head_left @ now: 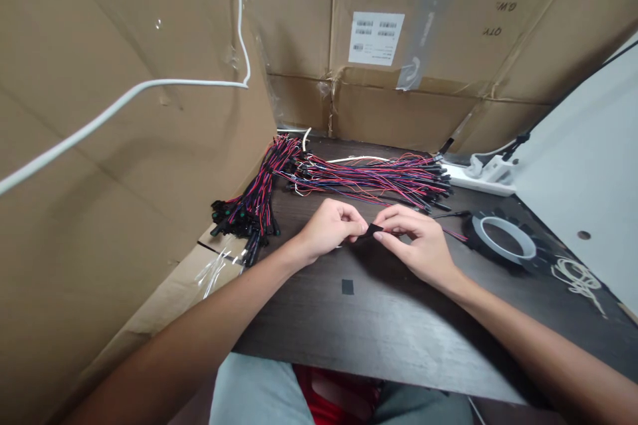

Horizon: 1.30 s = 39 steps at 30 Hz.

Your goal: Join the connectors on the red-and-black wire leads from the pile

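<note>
Over the middle of the dark table, my left hand and my right hand come close together. Between their fingertips is a small piece of black tape, pinched from both sides. Thin red and dark wires stick out past my right hand, and a black cable end lies just above them; most of this length is hidden behind the fingers. A white tip shows under my left fingers. Another black tape square lies flat on the table, nearer to me.
Bundled red, blue and black wires lie along the back, with a second bundle at the left. A tape roll, tangled pale string and a white power strip are at the right. Cardboard walls the back and left.
</note>
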Motion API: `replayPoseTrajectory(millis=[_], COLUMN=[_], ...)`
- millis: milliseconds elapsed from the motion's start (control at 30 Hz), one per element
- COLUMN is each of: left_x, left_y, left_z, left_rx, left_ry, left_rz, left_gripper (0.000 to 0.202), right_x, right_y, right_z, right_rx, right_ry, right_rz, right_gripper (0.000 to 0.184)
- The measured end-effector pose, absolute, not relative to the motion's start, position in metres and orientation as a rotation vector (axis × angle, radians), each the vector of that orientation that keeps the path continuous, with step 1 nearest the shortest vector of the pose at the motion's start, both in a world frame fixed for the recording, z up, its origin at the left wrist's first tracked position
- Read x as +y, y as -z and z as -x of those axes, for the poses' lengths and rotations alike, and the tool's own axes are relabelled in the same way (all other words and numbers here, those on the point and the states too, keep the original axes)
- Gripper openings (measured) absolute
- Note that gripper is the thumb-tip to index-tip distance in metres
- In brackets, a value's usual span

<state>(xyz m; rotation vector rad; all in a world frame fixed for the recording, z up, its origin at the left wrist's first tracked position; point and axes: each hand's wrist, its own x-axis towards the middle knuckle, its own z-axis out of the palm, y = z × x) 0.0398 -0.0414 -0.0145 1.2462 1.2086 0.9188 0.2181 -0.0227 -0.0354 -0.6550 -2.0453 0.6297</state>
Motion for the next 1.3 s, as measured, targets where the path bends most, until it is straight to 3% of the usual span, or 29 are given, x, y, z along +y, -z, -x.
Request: replayPoseTrajectory(millis=[467,767,1033,1300], left_x=[-0.044,-0.043,-0.041,-0.042], left_y=[0.009,0.013,0.021,0.017], left_z=[-0.041,-0.041,-0.039,-0.039], left_rx=[1.159,1.195,1.251,1.282], left_ry=[-0.938,-0.934,-0.936,-0.932], left_rz=[-1.085,-1.18,-1.423,-1.498], left_gripper=[0.008,0.012,0.002,0.01], right_x=[-0.024,-0.024,-0.022,-0.021], right_y=[0.034,0.035,0.037,0.036], right_z=[-0.217,-0.217,-0.217,-0.218], right_rx=[-2.053,-2.056,-2.101,-2.138], right_ry=[-0.41,-0.366,-0.339,-0.341], right_rz=[0.568,0.558,0.577,0.637], right_gripper=[0.01,0.012,0.012,0.011])
